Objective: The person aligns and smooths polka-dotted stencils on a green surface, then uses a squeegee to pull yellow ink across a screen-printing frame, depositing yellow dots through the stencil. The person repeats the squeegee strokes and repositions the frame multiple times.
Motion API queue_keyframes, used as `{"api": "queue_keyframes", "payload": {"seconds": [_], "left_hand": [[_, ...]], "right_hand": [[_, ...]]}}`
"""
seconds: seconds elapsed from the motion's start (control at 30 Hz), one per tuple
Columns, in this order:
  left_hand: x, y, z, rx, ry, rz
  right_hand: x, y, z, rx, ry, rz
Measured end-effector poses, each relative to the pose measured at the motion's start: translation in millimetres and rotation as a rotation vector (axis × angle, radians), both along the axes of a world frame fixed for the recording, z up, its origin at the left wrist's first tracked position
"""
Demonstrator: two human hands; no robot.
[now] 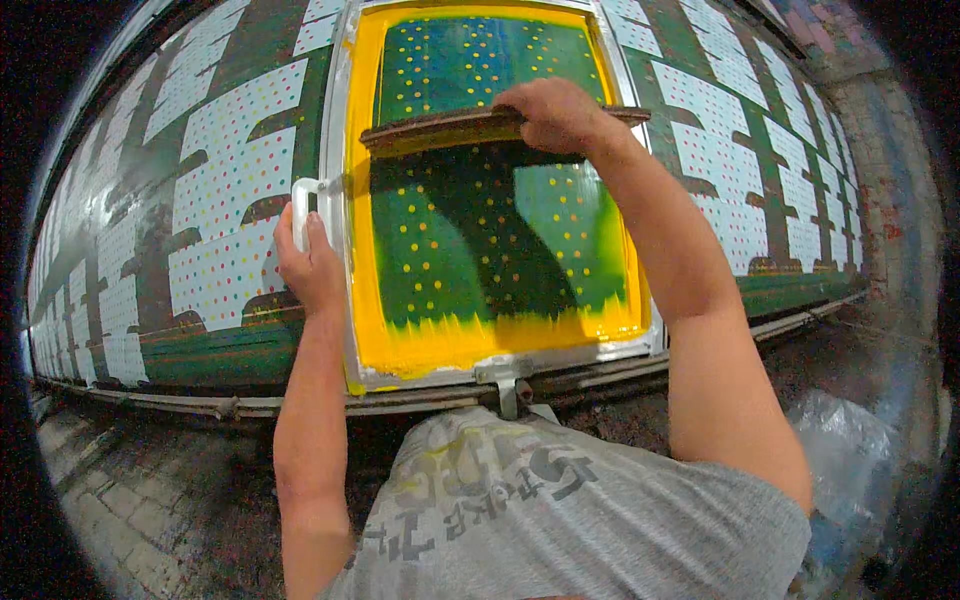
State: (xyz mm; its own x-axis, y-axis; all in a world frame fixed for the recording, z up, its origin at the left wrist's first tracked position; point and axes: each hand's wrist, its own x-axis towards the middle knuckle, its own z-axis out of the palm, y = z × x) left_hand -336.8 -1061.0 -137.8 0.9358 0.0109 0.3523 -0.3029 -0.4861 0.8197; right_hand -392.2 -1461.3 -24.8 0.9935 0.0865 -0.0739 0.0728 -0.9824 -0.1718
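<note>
From 9 o'clock: dotted white sheets (235,265) in rows on long green counter (215,350). Next, left hand (310,265), grip curled round white handle (299,200) at 9 o'clock of metal-framed printing screen (337,130). Inside, green dotted mesh (410,290) bordered by yellow ink (470,340), thickest and ragged toward 6 o'clock. Across mesh toward 12 o'clock, long brown squeegee (440,130); contact of lower edge with mesh, cannot tell. At 1 o'clock, right hand (555,115), grip clenched over squeegee's top edge. Toward 3 o'clock, more dotted sheets (720,190); at 4 o'clock, clear plastic bag (845,455).

Possible trouble: uneven ink from off-centre, one-handed pressure; shifted dots from a nudge on handle; yellow drips on counter from ink-smeared frame corner at 7 o'clock.

Writing: dark lettering on grey shirt (640,530) at 6 o'clock, partly creased. No brand label made out.
</note>
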Motion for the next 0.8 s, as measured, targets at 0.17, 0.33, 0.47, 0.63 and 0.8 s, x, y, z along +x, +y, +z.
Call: {"api": "queue_keyframes", "payload": {"seconds": [0.17,0.33,0.47,0.63,0.8], "left_hand": [[0,3,-4,-0.056,-0.007,-0.031],[4,3,-9,-0.051,-0.053,-0.033],[3,3,-6,-0.027,-0.030,-0.020],[0,4,-1,-0.006,0.048,-0.045],[9,3,-11,0.068,-0.006,0.067]], "right_hand": [[-74,57,-3,0.026,0.020,-0.057],[-147,111,-5,0.055,-0.029,-0.065],[-198,151,-3,0.065,-0.036,-0.083],[-249,189,-2,0.060,-0.139,-0.091],[-278,202,-11,0.107,-0.141,-0.036]]}}
